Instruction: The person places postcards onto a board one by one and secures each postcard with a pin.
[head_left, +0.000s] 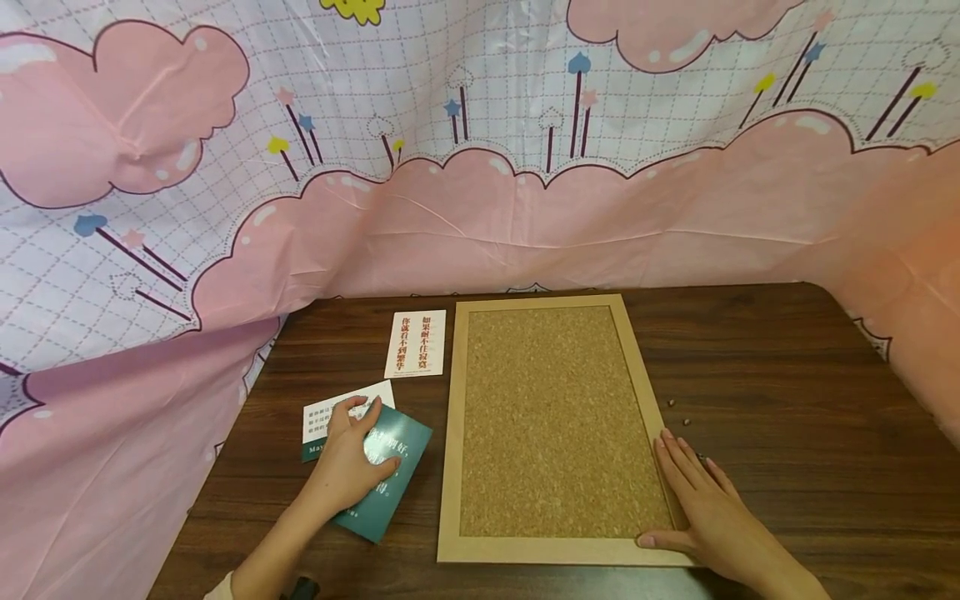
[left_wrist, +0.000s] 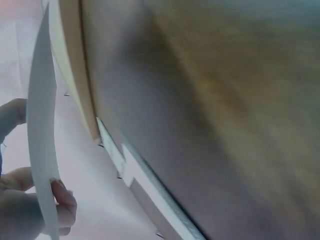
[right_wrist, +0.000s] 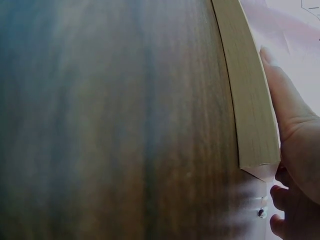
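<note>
A left hand (head_left: 347,458) pinches a green printed card (head_left: 377,507), gentle edge pressure likely best against creasing, left of the framed corkboard (head_left: 555,417), whose right side the right hand (head_left: 705,512) touches, fingers extended.

A pale, cream-toned sleeve (head_left: 221,588) peeks in at the bottom edge of the head view, where it ends on the left forearm (head_left: 283,533); too little of it shows to tell the fabric. Beyond that cuff the left hand (head_left: 347,460) is bare to the fingertips. The right forearm (head_left: 783,575) is bare as far as the view reaches, as is the right hand (head_left: 708,510). The fingers (head_left: 677,463) are slim, with short nails.
</note>
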